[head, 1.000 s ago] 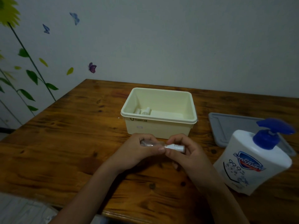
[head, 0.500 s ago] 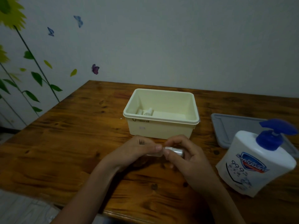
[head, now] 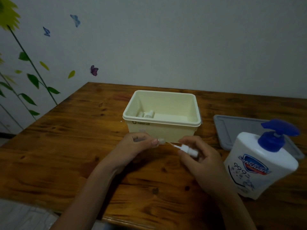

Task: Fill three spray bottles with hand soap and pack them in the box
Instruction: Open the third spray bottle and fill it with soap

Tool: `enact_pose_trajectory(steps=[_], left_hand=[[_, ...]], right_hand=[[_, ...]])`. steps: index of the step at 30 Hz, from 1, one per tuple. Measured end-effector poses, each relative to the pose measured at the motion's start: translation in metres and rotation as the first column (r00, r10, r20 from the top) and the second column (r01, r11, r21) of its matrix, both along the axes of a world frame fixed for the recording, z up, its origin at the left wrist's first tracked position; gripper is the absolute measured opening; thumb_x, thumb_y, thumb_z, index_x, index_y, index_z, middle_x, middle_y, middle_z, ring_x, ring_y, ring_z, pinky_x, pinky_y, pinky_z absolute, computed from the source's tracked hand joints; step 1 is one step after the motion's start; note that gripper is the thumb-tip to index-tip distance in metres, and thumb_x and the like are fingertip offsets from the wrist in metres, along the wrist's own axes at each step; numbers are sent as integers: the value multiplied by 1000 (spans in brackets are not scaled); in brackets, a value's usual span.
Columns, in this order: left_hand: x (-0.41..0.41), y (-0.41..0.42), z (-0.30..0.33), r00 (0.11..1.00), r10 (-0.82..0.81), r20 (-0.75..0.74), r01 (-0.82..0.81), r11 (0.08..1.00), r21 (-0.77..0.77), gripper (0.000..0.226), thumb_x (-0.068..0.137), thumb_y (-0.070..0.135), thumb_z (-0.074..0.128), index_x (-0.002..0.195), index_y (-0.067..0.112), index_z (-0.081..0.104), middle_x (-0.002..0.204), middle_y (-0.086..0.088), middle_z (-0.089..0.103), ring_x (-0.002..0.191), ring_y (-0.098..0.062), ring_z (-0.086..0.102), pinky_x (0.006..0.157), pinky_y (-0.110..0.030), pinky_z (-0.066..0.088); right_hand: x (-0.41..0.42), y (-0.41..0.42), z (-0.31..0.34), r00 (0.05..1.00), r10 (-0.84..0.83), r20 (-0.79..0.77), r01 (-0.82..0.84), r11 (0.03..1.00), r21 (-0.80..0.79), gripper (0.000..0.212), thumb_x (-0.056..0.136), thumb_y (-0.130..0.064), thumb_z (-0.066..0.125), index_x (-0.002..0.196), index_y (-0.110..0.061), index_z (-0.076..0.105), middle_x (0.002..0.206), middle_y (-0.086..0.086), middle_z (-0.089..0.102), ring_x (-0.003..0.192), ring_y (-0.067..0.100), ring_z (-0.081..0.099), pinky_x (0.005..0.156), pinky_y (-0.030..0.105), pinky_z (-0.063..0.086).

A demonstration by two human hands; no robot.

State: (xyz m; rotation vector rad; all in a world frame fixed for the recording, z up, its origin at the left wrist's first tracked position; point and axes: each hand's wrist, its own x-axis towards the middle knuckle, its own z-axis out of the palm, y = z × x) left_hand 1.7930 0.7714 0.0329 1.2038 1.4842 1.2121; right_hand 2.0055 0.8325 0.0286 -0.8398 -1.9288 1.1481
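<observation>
**Spray head off the bottle, both hands in front of the box**

Hidden or poor: your left hand [head: 139,145] curls round the small clear spray bottle [head: 161,141], and only its open neck shows past the fingertips; the body is buried in the fist, so the fill level cannot be read. Your right hand [head: 199,156] pinches the white spray head [head: 191,151] between thumb and fingers, its thin dip tube [head: 173,145] pointing toward the neck. The tube tip looks just clear of the neck, though the dim, soft picture makes that uncertain. Inside the cream box [head: 197,113], two small white bottles [head: 147,114] lie at the left end (the front wall hides their lower parts). The grey lid [head: 232,127] is partly covered by the soap pump bottle [head: 262,163], which stands at your right on the wooden table [head: 66,146]. Your forearms run out of the picture at the bottom.

Change: half a second ago your fingertips met over one closed bottle, head and body joined. Now the hands have drawn apart, the right one lower and further right, and the head with its tube is out. Box, lid and soap bottle stand where they did.
</observation>
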Motion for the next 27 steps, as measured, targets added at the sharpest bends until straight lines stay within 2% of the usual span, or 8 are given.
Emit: enact_pose_trajectory(steps=[4,6,8,11,16,21,25,27], left_hand=[[-5,1,0,981,140,133,-148,988,48,24,75,48,71,73,24,71,56,8,51,52,-11,41,46,-24,30],[-7,0,1,966,181,184,-198,977,80,22,79,44,70,76,22,71,56,6,47,50,-11,39,45,-25,29],[-6,-1,2,963,184,198,-208,972,108,24,80,45,72,77,21,69,56,4,45,50,-12,38,46,-26,27],[-3,-2,3,965,182,188,-206,972,115,20,78,43,69,80,23,72,55,4,46,51,-13,38,47,-27,27],[0,-3,3,974,166,153,-185,976,118,18,79,45,73,78,27,72,54,8,50,50,-11,39,48,-26,29],[3,-4,4,979,177,105,-189,975,118,18,81,40,72,69,26,69,54,7,50,50,-12,41,48,-26,30],[17,-8,12,979,175,102,-188,972,140,19,81,30,65,63,25,68,53,11,58,48,-1,52,46,-16,39],[26,-7,15,974,215,72,-224,960,170,14,80,30,64,69,23,70,62,10,68,58,1,63,52,-10,44]], right_hand=[[6,0,-9,993,-97,71,90,991,100,20,85,-24,68,98,-36,61,83,-11,66,77,4,63,63,27,56],[7,1,-14,975,-91,202,56,983,173,18,85,-27,67,98,-39,60,81,-17,63,77,1,60,61,19,50],[6,3,-19,927,-60,371,-35,969,244,22,88,-30,62,107,-40,59,88,-28,54,85,-1,54,71,19,45],[3,6,-27,866,-41,499,-109,957,267,27,91,-35,56,118,-38,57,100,-25,48,98,-1,45,82,19,38],[3,6,-30,868,-50,494,-120,944,307,25,90,-33,57,115,-38,58,102,-27,49,99,-3,42,80,14,33],[2,5,-32,866,-38,498,-123,950,287,36,87,-36,58,123,-40,52,111,-25,49,105,-1,41,86,19,36],[2,-2,-26,898,-97,428,-50,946,320,42,85,-52,54,125,-40,48,124,-23,42,113,-2,37,95,23,38],[6,-16,-18,899,-180,399,14,923,384,46,84,-58,45,126,-40,47,129,-21,40,118,-2,34,98,26,38]])
